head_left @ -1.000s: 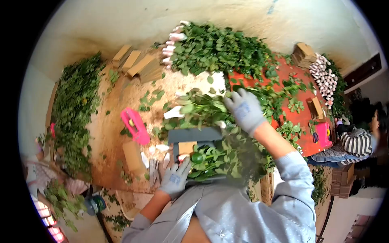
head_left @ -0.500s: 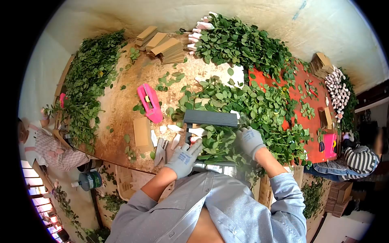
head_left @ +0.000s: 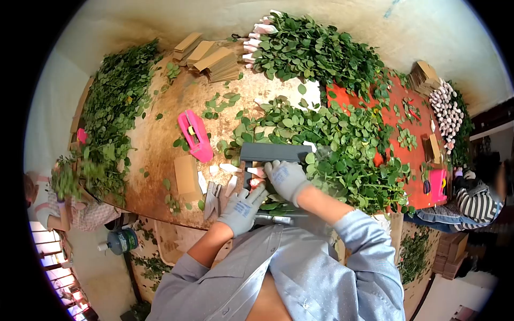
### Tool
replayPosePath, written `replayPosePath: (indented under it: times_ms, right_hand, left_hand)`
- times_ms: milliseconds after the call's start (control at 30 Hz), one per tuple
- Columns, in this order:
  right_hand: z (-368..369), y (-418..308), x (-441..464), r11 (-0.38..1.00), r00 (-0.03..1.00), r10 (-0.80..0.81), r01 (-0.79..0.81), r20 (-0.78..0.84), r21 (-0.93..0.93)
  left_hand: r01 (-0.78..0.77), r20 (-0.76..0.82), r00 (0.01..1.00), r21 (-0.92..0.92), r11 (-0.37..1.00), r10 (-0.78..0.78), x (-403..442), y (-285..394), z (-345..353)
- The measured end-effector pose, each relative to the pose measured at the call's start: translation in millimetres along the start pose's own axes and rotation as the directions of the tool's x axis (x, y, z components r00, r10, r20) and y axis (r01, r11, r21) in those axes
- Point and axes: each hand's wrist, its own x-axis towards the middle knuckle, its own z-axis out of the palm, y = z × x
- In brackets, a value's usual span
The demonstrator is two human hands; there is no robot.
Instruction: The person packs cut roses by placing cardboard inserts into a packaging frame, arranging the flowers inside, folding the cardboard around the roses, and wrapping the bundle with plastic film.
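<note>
A dark grey tray-like holder (head_left: 276,152) stands at the table's front edge, with wrapped flower heads (head_left: 257,172) at its left end. My left hand (head_left: 240,211), in a grey glove, is at the holder's lower left corner, its fingertips touching a pinkish flower head. My right hand (head_left: 288,181), also gloved, lies over the holder, its fingertips near the wrapped heads; it covers the stems below. What either hand grips is too small to make out. Leafy green stems (head_left: 342,160) spread to the right of the holder.
A pink tape dispenser (head_left: 195,136), a cardboard piece (head_left: 186,177) and cardboard stacks (head_left: 217,61) are on the left half. Leafy bunches (head_left: 321,51) lie at the back. A second pink dispenser (head_left: 438,185) is far right. Co-workers (head_left: 474,206) are at both sides.
My right hand has moved left from the stems onto the holder, beside my left hand. My left hand has stayed nearly in place. The co-worker at left has moved a leafy bunch.
</note>
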Motion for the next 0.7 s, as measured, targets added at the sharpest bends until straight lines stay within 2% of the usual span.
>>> replayPosePath:
  times_ms: [67, 200, 267, 333, 400, 433, 467, 533, 567, 700]
  right_hand:
    - [16, 0, 12, 0.999, 0.998, -0.032, 0.032, 0.058, -0.014]
    - [23, 1, 14, 0.998, 0.996, -0.057, 0.055, 0.066, 0.04]
    - [19, 4, 13, 0.997, 0.996, -0.059, 0.056, 0.071, 0.049]
    - [20, 6, 12, 0.997, 0.995, -0.066, 0.062, 0.074, 0.053]
    - [22, 4, 12, 0.999, 0.997, -0.035, 0.032, 0.064, 0.038]
    - [23, 4, 13, 0.999, 0.997, -0.039, 0.037, 0.065, 0.039]
    - [24, 4, 12, 0.999, 0.998, -0.031, 0.028, 0.058, 0.044]
    - [25, 5, 11, 0.999, 0.998, -0.03, 0.027, 0.056, 0.047]
    - [25, 6, 12, 0.999, 0.997, -0.029, 0.025, 0.075, 0.048]
    - [18, 7, 10, 0.999, 0.995, -0.02, 0.015, 0.097, 0.051]
  left_hand:
    - [-0.004, -0.034, 0.999, -0.065, 0.998, 0.002, 0, -2, 3]
    - [0.011, 0.034, 0.999, -0.099, 0.995, -0.008, 2, -9, -3]
    - [-0.09, -0.04, 0.996, -0.457, 0.885, 0.08, 2, -29, -5]
    - [-0.062, -0.138, 0.99, -0.504, 0.862, -0.009, 10, -40, -20]
    - [0.002, -0.295, 0.948, -0.359, 0.933, -0.116, 24, -51, -18]
    - [0.015, -0.395, 0.912, -0.227, 0.974, -0.106, 31, -52, -23]
    - [0.019, -0.396, 0.912, -0.228, 0.973, -0.111, 37, -55, -22]
    - [0.139, -0.257, 0.956, -0.029, 0.99, -0.142, 47, -59, -8]
    - [0.154, -0.28, 0.952, 0.099, 0.983, -0.121, 50, -59, 1]
    - [0.199, -0.226, 0.96, 0.141, 0.97, -0.164, 57, -55, 3]
